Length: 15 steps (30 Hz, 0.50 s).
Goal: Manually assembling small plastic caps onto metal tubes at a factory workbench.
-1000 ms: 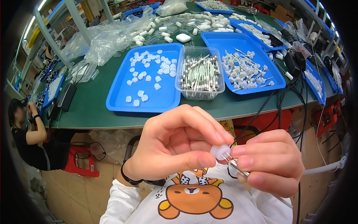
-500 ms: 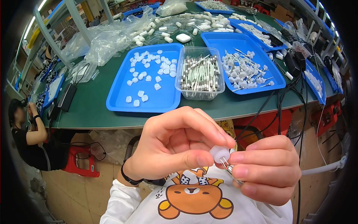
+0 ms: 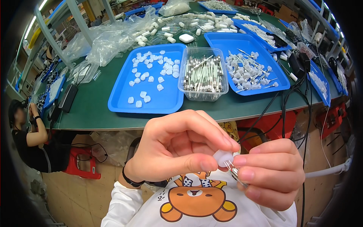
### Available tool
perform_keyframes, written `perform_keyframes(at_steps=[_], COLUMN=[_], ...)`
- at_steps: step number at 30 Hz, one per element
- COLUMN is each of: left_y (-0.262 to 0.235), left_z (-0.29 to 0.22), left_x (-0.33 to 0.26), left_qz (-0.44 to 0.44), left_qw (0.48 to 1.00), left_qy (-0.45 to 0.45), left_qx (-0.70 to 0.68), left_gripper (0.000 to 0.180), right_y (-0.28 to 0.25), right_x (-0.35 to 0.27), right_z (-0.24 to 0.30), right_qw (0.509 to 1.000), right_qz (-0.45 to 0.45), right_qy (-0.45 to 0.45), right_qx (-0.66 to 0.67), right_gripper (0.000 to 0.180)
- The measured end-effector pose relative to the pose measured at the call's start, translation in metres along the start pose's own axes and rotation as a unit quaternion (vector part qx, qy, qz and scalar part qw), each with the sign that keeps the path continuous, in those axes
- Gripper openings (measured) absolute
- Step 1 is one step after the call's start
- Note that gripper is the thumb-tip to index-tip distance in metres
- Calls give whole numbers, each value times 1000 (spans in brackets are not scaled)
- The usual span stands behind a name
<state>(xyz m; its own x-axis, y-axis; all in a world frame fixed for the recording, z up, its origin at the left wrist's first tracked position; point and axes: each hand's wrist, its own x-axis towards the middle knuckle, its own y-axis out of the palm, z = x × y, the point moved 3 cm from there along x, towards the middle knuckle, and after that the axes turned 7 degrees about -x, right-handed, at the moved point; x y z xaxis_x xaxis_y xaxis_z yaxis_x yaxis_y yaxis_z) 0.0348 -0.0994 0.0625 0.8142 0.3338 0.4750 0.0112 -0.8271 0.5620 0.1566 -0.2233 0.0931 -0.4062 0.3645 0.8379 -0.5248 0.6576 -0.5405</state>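
White plastic, a small translucent cap (image 3: 223, 157), sits pinched between the thumb and forefinger of the left hand (image 3: 181, 149), whose fingers are curled together around it close to the person's chest. Touching it from the right, the right hand (image 3: 270, 172) is closed on a thin metal-ended part (image 3: 236, 174), whose fine wire legs meet the underside of the cap. Both hands are raised above a white shirt with a bear print (image 3: 196, 200), and a dark band circles the left wrist (image 3: 130, 179). Beyond the hands lies the green desk (image 3: 94, 109). On it, nearest the edge, a blue tray (image 3: 124, 102) carries scattered white caps of the same kind; just beside it to the right stands a clear tub (image 3: 204, 73) filled with slim cylindrical parts, and next to that a second blue tray (image 3: 272, 81) holds white-capped pieces with wire legs. Black cables (image 3: 283, 109) hang over the desk's right edge. Farther back lie clear plastic bags (image 3: 109, 38) and further blue trays. At far left, another person (image 3: 30, 136) sits below desk level beside a red stool (image 3: 81, 162).
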Motion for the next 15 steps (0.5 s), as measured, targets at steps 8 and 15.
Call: perform_keyframes(at_steps=[8, 15], left_y=[-4, -3], left_z=[-1, -1], left_x=[0, 1], left_qz=[5, -1], left_qw=[999, 1000], left_qy=[13, -3], left_qx=[31, 10], left_gripper=[27, 25], right_y=[-5, -4], right_x=[6, 5], right_z=[-6, -15], right_qw=[998, 991], right_qz=[47, 48], right_qy=[35, 33], right_qx=[38, 121], right_gripper=[23, 22])
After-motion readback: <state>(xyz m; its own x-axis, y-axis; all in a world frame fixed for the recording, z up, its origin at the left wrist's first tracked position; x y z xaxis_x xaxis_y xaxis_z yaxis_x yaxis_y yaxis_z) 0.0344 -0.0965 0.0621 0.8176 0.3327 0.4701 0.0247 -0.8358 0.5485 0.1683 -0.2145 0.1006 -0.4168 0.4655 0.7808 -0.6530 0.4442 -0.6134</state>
